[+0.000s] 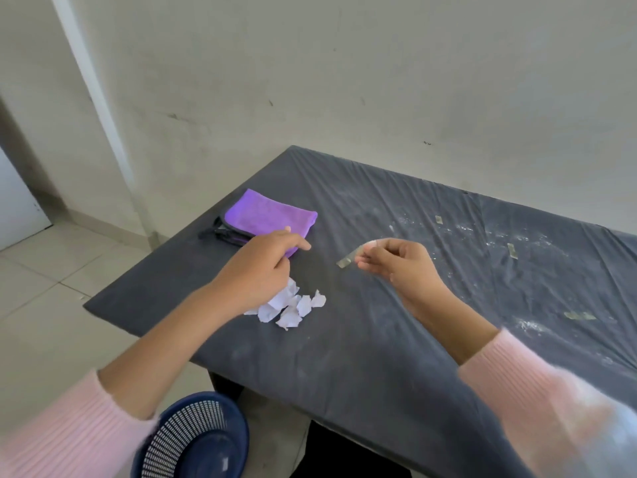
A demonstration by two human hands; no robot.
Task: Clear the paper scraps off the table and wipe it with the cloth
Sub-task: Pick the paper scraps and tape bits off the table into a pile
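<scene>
A scuffed off-white wall (379, 63) fills the upper half, and a pale strip (93, 91) runs slantwise down it to the skirting (103, 225). Below lies a floor (51, 288) of large light tiles, with part of a white door (17, 208) at the left edge. A table (344, 357) under a wrinkled dark grey cover stands with its far edge along the wall, in soft, even light.

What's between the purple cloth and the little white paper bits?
The left hand, in the head view: its fingertips overlap the near edge of the purple cloth, its heel covers part of the paper scraps. The table beneath is hidden.
</scene>
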